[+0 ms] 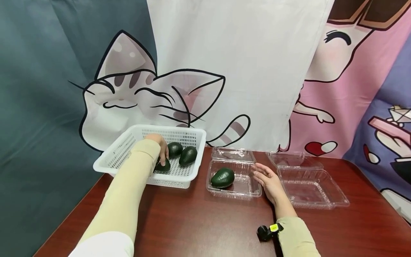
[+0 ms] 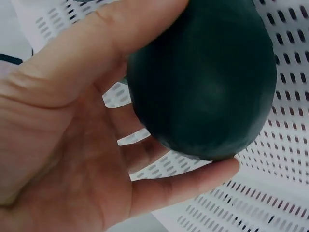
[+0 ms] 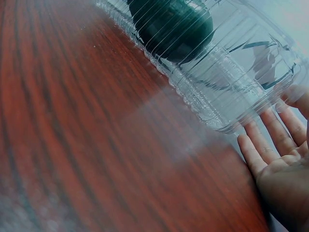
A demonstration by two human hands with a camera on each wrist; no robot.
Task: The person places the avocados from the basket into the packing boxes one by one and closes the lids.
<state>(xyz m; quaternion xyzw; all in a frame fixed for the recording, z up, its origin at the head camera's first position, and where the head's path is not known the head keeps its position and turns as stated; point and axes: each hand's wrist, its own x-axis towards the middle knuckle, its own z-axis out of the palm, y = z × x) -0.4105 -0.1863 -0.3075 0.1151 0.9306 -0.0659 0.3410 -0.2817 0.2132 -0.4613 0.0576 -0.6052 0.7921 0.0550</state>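
In the head view my left hand [image 1: 163, 147] reaches into a white perforated plastic basket [image 1: 149, 129]. It grips a dark green avocado [image 2: 207, 82], thumb over the top and fingers round the sides, as the left wrist view shows close up. Two more avocados [image 1: 188, 156] lie beside it in the basket. My right hand [image 1: 269, 184] is at the right side of a clear plastic clamshell box [image 1: 245, 194], its fairly straight fingers [image 3: 260, 140] touching the wall near the rim. One avocado [image 1: 223, 178] lies in the left part of that box, whose lid is folded back.
A second clear clamshell box [image 1: 309, 192], lid back, stands to the right of my right hand. All of it rests on a reddish-brown wooden table [image 1: 199, 225]. Behind hangs a cloth backdrop [image 1: 244, 71] with cartoon figures. A small black device [image 1: 269, 232] is at my right wrist.
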